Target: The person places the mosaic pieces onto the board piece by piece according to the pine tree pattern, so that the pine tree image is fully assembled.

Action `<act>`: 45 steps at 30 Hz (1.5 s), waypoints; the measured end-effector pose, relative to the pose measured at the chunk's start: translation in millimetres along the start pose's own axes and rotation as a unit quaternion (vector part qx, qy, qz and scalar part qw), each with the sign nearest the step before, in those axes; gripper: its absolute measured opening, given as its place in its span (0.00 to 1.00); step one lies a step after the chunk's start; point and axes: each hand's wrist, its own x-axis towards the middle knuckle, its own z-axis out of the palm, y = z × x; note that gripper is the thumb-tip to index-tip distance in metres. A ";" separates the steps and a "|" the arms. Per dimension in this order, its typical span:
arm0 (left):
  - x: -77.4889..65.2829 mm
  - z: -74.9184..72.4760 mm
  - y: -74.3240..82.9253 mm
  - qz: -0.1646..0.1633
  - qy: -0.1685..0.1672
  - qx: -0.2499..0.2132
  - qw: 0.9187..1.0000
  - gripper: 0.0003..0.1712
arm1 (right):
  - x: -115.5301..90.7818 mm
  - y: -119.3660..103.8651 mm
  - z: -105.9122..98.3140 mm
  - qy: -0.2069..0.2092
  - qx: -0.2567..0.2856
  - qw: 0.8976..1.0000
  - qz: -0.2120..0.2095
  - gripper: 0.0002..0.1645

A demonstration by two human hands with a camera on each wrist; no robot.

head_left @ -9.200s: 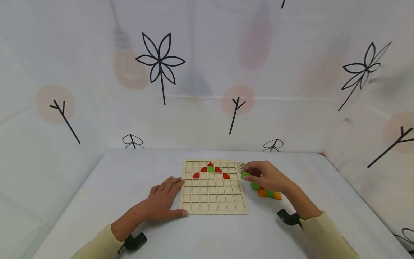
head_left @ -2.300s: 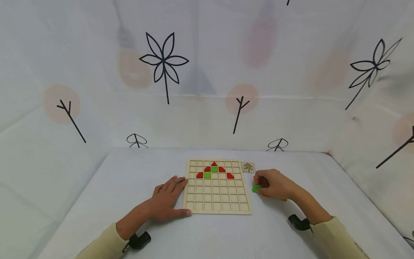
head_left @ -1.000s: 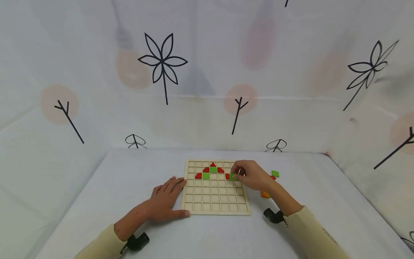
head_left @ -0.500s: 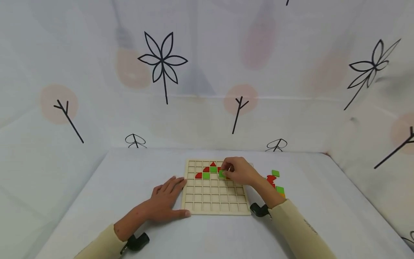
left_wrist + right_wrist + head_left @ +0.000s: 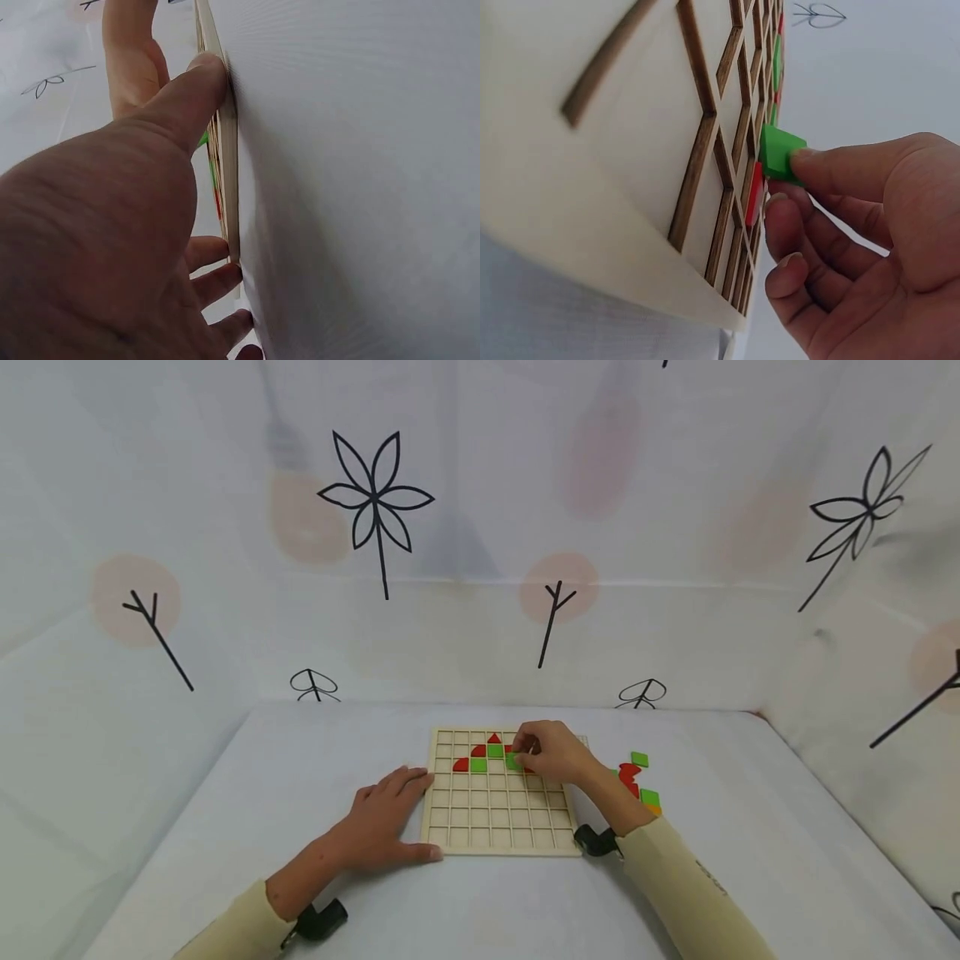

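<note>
two bare hands are at work on a gridded board (image 5: pixel 480 838): the left hand (image 5: pixel 378 831) lies with its fingers spread along the board's left edge and its thumb at the near corner, and the right hand (image 5: pixel 551 753) pinches a green tile (image 5: pixel 781 152) between thumb and fingers, above the upper part of the grid; whether the tile touches the slats i cannot tell. to seat it well, i would square its sides to the cell walls first, lower it flat rather than corner down, then press lightly with a fingertip, while the left hand braces the board against sliding. care seems due with the red piece (image 5: pixel 754 196) close by the right hand's fingertips, which a careless knuckle could lift. to the left of those fingertips sit a red triangle (image 5: pixel 494 739), two green squares (image 5: pixel 478 765) and two curved red pieces (image 5: pixel 461 766), set in cells. to the right of the right wrist, partly behind the forearm, loose red, green and orange pieces (image 5: pixel 629 772) lie on the table (image 5: pixel 480 906), which is white and smooth-looking. beyond both hands rises a pale wall (image 5: pixel 450 643) printed with line-drawn flowers and pinkish discs, with similar walls off to either side.
</note>
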 end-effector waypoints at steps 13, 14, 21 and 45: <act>0.8 -3.6 6.1 -0.022 0.016 -0.050 0.998 0.65 | 1.6 5.0 1.6 -0.008 -0.006 1.000 0.023 0.02; 0.8 -3.9 6.4 -0.025 0.014 -0.054 0.998 0.65 | 1.8 5.4 1.9 -0.009 -0.007 1.000 0.024 0.02; 0.8 -4.9 8.6 -0.026 0.014 -0.068 0.997 0.64 | 0.2 6.2 1.4 -0.021 -0.005 0.999 0.028 0.03; -0.3 -4.4 7.1 -0.015 0.019 -0.068 0.997 0.64 | -1.4 8.1 1.1 -0.040 0.002 0.999 0.008 0.03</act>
